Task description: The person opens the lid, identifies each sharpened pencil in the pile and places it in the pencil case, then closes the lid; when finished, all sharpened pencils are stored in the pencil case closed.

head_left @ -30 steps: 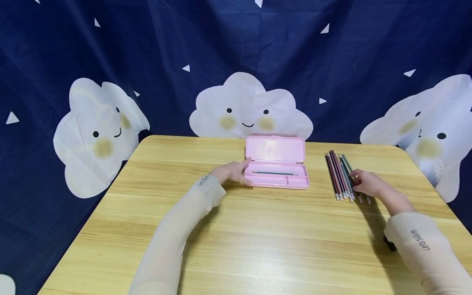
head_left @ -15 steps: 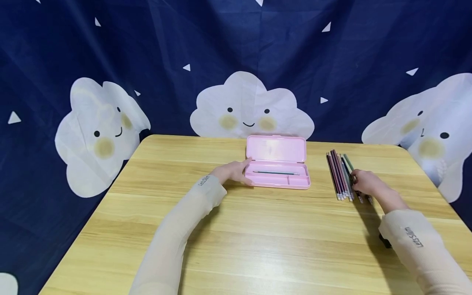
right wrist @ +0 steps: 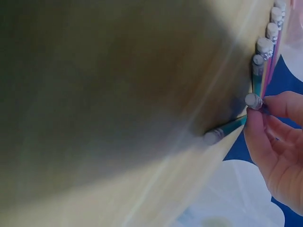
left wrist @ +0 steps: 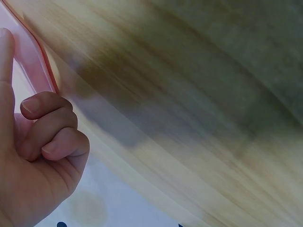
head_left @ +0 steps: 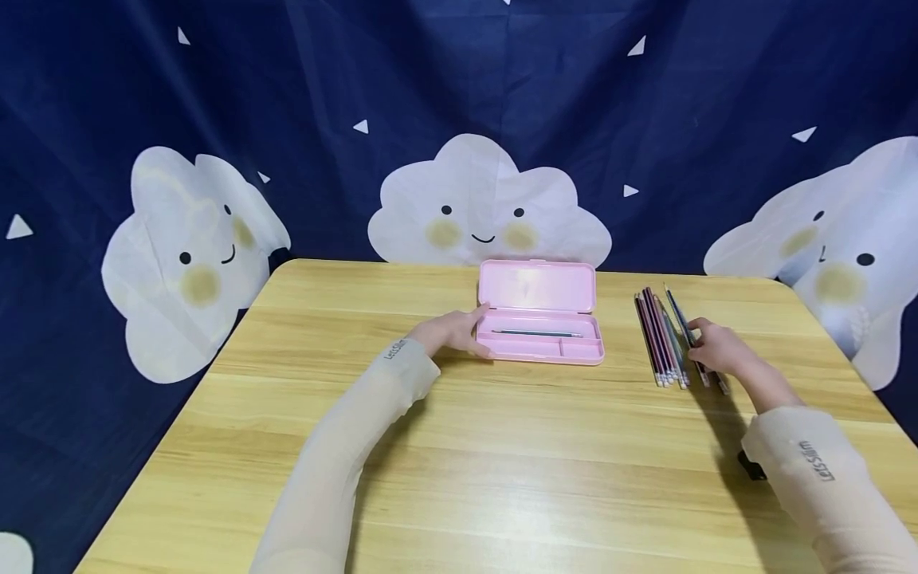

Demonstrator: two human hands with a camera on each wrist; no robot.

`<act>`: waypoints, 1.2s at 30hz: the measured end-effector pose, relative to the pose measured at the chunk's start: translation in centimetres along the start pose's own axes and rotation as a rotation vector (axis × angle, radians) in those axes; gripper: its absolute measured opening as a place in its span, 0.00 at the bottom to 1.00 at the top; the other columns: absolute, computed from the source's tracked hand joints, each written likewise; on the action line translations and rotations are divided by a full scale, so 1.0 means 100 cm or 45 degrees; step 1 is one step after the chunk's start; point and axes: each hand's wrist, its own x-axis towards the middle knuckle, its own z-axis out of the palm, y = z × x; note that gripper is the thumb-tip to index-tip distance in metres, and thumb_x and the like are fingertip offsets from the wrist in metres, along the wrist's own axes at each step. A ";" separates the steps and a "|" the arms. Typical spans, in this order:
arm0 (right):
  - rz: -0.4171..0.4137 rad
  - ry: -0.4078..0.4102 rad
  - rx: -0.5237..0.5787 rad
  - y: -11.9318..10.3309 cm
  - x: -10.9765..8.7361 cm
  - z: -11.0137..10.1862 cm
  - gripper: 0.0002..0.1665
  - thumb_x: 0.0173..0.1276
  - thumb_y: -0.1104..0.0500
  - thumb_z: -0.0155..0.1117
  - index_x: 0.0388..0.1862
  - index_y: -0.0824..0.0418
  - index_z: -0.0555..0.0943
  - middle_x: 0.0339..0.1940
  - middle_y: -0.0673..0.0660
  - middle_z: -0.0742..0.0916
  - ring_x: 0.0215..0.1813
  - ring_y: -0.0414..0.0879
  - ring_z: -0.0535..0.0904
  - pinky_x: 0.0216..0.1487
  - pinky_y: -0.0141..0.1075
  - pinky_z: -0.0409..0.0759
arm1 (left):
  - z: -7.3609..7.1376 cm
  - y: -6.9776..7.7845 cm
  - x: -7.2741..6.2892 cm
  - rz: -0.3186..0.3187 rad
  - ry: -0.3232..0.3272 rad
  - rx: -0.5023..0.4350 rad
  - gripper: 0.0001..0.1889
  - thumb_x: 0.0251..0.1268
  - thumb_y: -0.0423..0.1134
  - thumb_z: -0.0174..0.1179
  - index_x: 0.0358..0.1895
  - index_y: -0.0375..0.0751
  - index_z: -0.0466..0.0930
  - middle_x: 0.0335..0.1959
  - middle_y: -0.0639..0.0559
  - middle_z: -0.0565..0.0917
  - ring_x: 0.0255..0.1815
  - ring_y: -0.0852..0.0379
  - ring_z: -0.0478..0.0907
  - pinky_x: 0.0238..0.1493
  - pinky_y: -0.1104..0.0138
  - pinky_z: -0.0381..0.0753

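A pencil (right wrist: 253, 101), right of centre in the head view, is pinched by the right hand (head_left: 719, 349); whether it clears the table (head_left: 502, 454) is hard to tell. A tilted lift could knock the neighbouring pencils (head_left: 658, 335). At centre, the left hand (head_left: 453, 333) holds the left end of the pink case (head_left: 536, 288).

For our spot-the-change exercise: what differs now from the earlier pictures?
A dark pencil, pinched in the right hand, now stands out beside the bundle, its tip higher in the head view. The left hand stays on the open pink case, one pencil inside.
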 end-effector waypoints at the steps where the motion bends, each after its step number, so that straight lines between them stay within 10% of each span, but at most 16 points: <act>1: -0.009 0.014 0.009 0.000 0.000 -0.001 0.31 0.60 0.70 0.50 0.57 0.86 0.53 0.38 0.81 0.76 0.22 0.48 0.77 0.26 0.41 0.78 | 0.000 0.000 0.000 -0.001 0.000 0.002 0.56 0.49 0.62 0.63 0.73 0.51 0.32 0.69 0.39 0.57 0.68 0.49 0.57 0.67 0.61 0.56; 19: -0.307 0.252 -0.012 -0.020 0.006 0.006 0.28 0.57 0.73 0.55 0.57 0.76 0.61 0.31 0.67 0.80 0.33 0.56 0.76 0.36 0.49 0.73 | 0.000 0.001 -0.003 -0.015 -0.006 0.014 0.56 0.50 0.62 0.61 0.73 0.51 0.31 0.69 0.37 0.56 0.69 0.48 0.56 0.67 0.60 0.55; 36: -0.770 0.345 -0.156 -0.042 0.021 0.025 0.20 0.52 0.80 0.57 0.46 0.73 0.76 0.23 0.49 0.71 0.28 0.39 0.65 0.29 0.35 0.68 | 0.001 0.000 0.001 -0.028 0.007 0.040 0.55 0.49 0.63 0.61 0.73 0.53 0.32 0.69 0.38 0.57 0.68 0.49 0.56 0.67 0.60 0.56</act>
